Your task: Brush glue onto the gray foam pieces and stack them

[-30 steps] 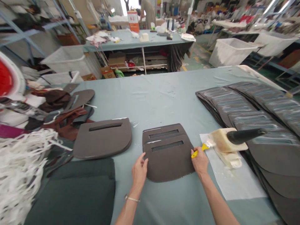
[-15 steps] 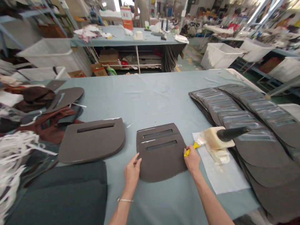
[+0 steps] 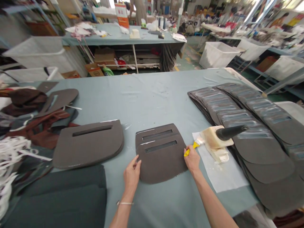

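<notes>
Two dark brown panels with rounded ends lie overlapped before me, the upper panel (image 3: 163, 164) set a little nearer than the lower panel (image 3: 139, 134). Each has a long slot, and thin white streaks mark their straight edges. My left hand (image 3: 131, 174) is closed at the left edge, fingers and thumb pinching the upper panel. At the right edge, my right hand (image 3: 193, 160) is closed around a yellow-handled brush (image 3: 190, 149) while its fingers touch the panel. The brush's bristles point toward a cream-coloured, glue-smeared container (image 3: 210, 137) with a black cone-shaped piece (image 3: 231, 132).
White paper (image 3: 216, 177) lies under the container. Fanned stacks of slotted panels (image 3: 258, 152) cover the right side. To the left are another slotted panel pile (image 3: 87, 147), dark green fabric (image 3: 66, 196), white cords (image 3: 14, 152) and brown scraps (image 3: 45, 126). A second table (image 3: 99, 38) stands beyond.
The whole view has shifted slightly, with things appearing a bit further left. Both hands stay at the panel's edges, and the brush remains in my right hand.
</notes>
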`<act>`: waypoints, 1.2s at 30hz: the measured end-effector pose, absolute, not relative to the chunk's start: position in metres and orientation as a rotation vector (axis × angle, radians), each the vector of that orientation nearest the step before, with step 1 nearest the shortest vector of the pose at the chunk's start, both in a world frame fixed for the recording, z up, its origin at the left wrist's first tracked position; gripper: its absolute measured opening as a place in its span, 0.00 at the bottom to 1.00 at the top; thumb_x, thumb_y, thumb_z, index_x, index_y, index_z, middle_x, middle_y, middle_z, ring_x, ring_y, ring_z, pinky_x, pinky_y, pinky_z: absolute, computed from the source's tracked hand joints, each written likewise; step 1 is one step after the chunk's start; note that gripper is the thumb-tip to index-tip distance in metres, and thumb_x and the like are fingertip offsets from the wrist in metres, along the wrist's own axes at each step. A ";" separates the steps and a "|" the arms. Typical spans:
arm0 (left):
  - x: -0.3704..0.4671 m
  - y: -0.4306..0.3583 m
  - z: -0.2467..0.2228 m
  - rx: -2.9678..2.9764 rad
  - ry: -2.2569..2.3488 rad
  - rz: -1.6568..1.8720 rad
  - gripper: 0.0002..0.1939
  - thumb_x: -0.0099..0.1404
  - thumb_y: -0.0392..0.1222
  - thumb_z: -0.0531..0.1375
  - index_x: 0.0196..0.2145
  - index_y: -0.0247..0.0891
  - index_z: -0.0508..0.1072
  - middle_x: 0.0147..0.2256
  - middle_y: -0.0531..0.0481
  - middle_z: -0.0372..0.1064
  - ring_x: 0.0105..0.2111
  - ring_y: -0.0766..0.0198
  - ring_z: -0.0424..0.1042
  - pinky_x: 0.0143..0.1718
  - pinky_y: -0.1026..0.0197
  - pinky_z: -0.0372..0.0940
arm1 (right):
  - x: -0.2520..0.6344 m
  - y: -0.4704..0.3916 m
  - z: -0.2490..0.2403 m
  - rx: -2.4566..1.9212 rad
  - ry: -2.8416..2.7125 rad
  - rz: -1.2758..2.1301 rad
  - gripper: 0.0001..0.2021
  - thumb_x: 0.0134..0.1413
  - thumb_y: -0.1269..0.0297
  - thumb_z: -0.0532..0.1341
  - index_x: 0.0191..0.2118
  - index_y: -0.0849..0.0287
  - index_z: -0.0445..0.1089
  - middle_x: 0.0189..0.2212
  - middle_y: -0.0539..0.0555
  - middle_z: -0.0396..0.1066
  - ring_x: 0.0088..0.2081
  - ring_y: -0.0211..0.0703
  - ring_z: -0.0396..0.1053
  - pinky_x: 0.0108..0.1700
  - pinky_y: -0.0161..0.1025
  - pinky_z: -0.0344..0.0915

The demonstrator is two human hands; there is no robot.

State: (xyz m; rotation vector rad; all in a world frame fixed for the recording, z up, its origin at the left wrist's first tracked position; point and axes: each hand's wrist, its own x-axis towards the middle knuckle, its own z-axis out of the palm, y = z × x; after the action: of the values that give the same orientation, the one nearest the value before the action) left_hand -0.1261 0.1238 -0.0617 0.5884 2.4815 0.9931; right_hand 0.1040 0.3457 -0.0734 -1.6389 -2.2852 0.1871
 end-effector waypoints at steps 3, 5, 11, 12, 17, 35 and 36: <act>-0.124 0.126 -0.059 0.606 2.491 0.957 0.25 0.61 0.54 0.52 0.52 0.42 0.69 0.30 0.49 0.71 0.29 0.62 0.69 0.35 0.59 0.62 | 0.104 0.347 -0.075 -1.613 -2.318 0.169 0.05 0.56 0.63 0.57 0.34 0.59 0.64 0.25 0.49 0.63 0.25 0.34 0.57 0.27 0.33 0.42; -0.121 0.129 -0.054 0.656 2.533 0.915 0.23 0.62 0.50 0.51 0.52 0.40 0.69 0.30 0.49 0.70 0.29 0.63 0.68 0.35 0.59 0.62 | 0.104 0.347 -0.074 -1.598 -2.353 0.167 0.05 0.56 0.63 0.57 0.34 0.59 0.64 0.26 0.49 0.63 0.24 0.34 0.56 0.27 0.33 0.43; -0.113 0.132 -0.047 0.742 2.682 0.820 0.20 0.64 0.46 0.50 0.51 0.40 0.69 0.37 0.45 0.65 0.33 0.61 0.66 0.36 0.57 0.63 | 0.108 0.352 -0.068 -1.581 -2.357 0.085 0.07 0.54 0.62 0.58 0.37 0.59 0.64 0.30 0.53 0.61 0.30 0.40 0.57 0.29 0.34 0.48; -0.113 0.133 -0.047 0.762 2.693 0.849 0.20 0.64 0.45 0.49 0.51 0.39 0.68 0.38 0.44 0.63 0.35 0.61 0.66 0.37 0.57 0.64 | 0.108 0.353 -0.066 -1.540 -2.348 0.085 0.06 0.54 0.63 0.57 0.37 0.59 0.64 0.30 0.53 0.61 0.33 0.43 0.58 0.31 0.35 0.51; -0.112 0.145 -0.042 1.050 2.735 0.913 0.19 0.64 0.42 0.50 0.51 0.35 0.66 0.42 0.41 0.63 0.44 0.56 0.64 0.46 0.52 0.62 | 0.092 0.359 -0.060 -1.222 -2.316 0.308 0.11 0.52 0.74 0.49 0.39 0.58 0.64 0.35 0.57 0.64 0.40 0.47 0.60 0.40 0.39 0.57; -0.123 0.129 -0.028 1.121 2.666 0.880 0.21 0.66 0.44 0.48 0.55 0.38 0.61 0.50 0.41 0.66 0.50 0.55 0.65 0.51 0.50 0.59 | 0.073 0.360 -0.069 -1.035 -2.287 0.567 0.10 0.51 0.74 0.48 0.36 0.57 0.63 0.48 0.59 0.66 0.49 0.47 0.62 0.47 0.43 0.61; -0.129 0.112 -0.023 1.038 2.763 0.861 0.21 0.66 0.45 0.48 0.55 0.38 0.60 0.50 0.40 0.66 0.50 0.54 0.64 0.51 0.49 0.59 | 0.076 0.357 -0.066 -1.048 -2.257 0.561 0.09 0.53 0.71 0.48 0.35 0.57 0.63 0.48 0.60 0.66 0.48 0.47 0.63 0.47 0.44 0.61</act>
State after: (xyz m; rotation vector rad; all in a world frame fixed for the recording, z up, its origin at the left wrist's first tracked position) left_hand -0.1287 0.1119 -0.0227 1.0380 2.7630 0.8612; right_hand 0.0757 0.3568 -0.0658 -1.0476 -2.2565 0.5610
